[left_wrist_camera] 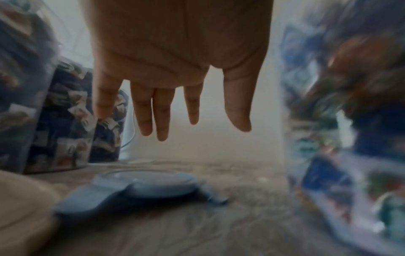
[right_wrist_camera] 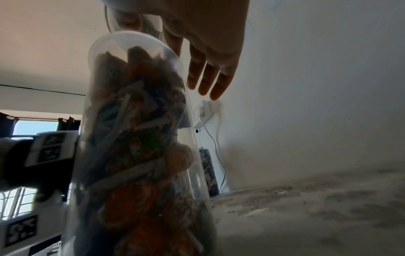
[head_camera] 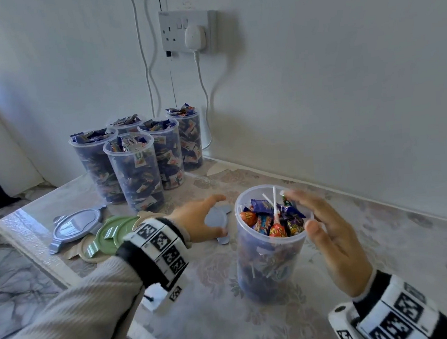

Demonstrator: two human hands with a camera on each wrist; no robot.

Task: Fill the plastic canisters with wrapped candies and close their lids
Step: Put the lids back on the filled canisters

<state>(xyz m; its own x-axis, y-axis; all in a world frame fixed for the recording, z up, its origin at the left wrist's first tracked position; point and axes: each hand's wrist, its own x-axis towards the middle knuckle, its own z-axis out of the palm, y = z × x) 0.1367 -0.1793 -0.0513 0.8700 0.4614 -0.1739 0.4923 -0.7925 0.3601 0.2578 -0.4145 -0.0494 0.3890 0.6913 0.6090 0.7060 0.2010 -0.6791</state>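
- Head view: an open canister (head_camera: 270, 248) stands upright on the desk (head_camera: 356, 239), filled with lollipops and wrapped candies (head_camera: 273, 219) up to its rim, no lid on it.
- The right hand (head_camera: 329, 230) is just right of the canister's rim, fingers straight and spread, holding nothing.
- The left hand (head_camera: 198, 220) reaches over a blue lid (head_camera: 218, 220) lying flat just left of the canister, fingers relaxed; whether they touch it cannot be told.
- Five filled, lidless canisters (head_camera: 137, 170) cluster at the far left, and more lids (head_camera: 88, 230), blue, green and beige, lie overlapped near the left edge.
- A wall socket (head_camera: 187, 31) with a plug is on the far wall.
- Left wrist view: the left hand's fingers (left_wrist_camera: 162, 112) hang straight and apart above the blue lid (left_wrist_camera: 142, 185), clear of it, with the canister (left_wrist_camera: 346, 121) blurred at right.
- Right wrist view: the right hand's fingers (right_wrist_camera: 203, 76) are extended beside the canister (right_wrist_camera: 140, 138), near its rim, gripping nothing.
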